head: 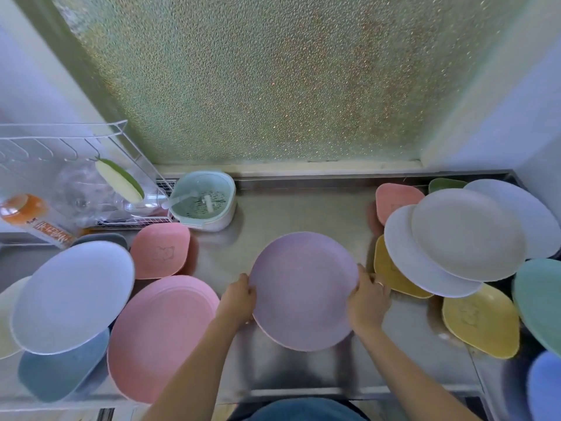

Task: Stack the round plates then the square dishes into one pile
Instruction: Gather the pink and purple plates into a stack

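Observation:
A round purple plate (303, 290) sits upside down in the middle of the steel counter (303, 208). My left hand (238, 299) grips its left rim and my right hand (368, 302) grips its right rim. To the left lie a round pink plate (158, 338), a round pale blue plate (73, 296) and a square salmon dish (161, 250). On the right, a beige round plate (467, 235) overlaps a white round plate (406, 256), with two yellow square dishes (482, 320) (384, 268) under and beside them.
A mint strainer basket (203, 202) stands at the back left beside a white wire rack (60, 147) and an orange bottle (27, 214). A salmon square dish (394, 199), a green dish (443, 185), a teal plate (540, 302) and a blue plate (546, 387) crowd the right side.

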Demonstrator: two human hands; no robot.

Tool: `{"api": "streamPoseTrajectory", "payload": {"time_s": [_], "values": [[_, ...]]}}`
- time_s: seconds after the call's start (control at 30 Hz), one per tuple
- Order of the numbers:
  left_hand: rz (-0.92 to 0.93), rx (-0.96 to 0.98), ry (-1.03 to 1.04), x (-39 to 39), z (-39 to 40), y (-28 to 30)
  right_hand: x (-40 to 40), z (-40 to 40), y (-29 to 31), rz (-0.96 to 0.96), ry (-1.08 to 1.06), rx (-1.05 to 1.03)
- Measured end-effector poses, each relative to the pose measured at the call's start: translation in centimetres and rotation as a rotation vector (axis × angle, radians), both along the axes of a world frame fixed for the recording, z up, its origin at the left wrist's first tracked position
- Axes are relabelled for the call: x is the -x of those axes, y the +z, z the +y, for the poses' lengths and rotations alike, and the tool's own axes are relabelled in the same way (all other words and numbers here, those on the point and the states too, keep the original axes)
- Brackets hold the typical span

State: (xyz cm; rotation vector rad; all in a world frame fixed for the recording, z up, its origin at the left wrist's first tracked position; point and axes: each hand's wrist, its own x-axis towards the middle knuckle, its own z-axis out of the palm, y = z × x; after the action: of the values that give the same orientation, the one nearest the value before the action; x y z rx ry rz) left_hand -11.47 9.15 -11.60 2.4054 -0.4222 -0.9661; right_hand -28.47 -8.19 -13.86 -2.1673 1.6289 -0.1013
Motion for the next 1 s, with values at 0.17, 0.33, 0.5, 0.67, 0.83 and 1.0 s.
{"api": "streamPoseTrajectory", "payload": {"time_s": [0.17, 0.33, 0.5, 0.67, 0.83, 1.0], "values": [[-0.048, -0.038, -0.026, 0.7, 0.0, 0.0, 0.5, -0.2, -0.3, -0.064, 0.156, -0.185], [-0.069, -0.100, -0.010, 1.1, 1.1, -0.7, 0.2, 0.6, -0.2, -0.031, 0.162, -0.162], [-0.081, -0.140, 0.048, 0.7, 2.7, -1.4, -1.2, 2.2, -0.3, 0.049, 0.252, -0.092], [-0.173, 0.022, 0.253, 0.5, 4.5, 0.6, -3.4, 4.0, 0.4, 0.078, 0.409, 0.201], [-0.309, -0.156, 0.414, -0.2, 9.9, 1.3, -9.7, 9.3, 1.6, -0.036, 0.895, 0.227], [-0.351, -0.315, 0.561, -0.1, 16.7, 1.6, -15.2, 15.2, 2.1, 0.166, 1.182, 0.120]]}}
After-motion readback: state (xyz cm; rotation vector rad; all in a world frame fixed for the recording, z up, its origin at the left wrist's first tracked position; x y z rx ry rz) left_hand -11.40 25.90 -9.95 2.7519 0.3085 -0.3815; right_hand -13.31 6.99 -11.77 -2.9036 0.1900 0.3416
